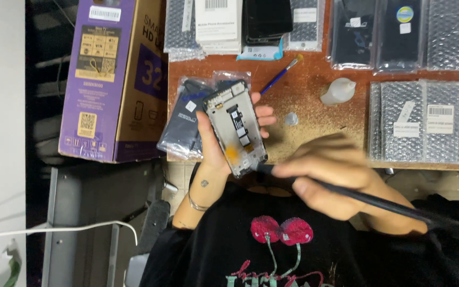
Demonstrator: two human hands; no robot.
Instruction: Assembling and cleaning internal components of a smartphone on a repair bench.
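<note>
Over brown worktop (314, 101), left hand (216, 143) grips phone frame (236, 127) upright; blurred right hand (325, 172) grasps a dark tool (378, 204), its tip unclear.

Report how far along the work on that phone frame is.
Done: the phone frame is stripped open, its inner side with a black flex cable and an orange patch exposed. In hand: the left hand grips the frame, while the blurred right hand puts a dark slim tool to its lower edge. Left: the blue-handled brush and white squeeze bottle lie untouched on the wooden table.
</note>
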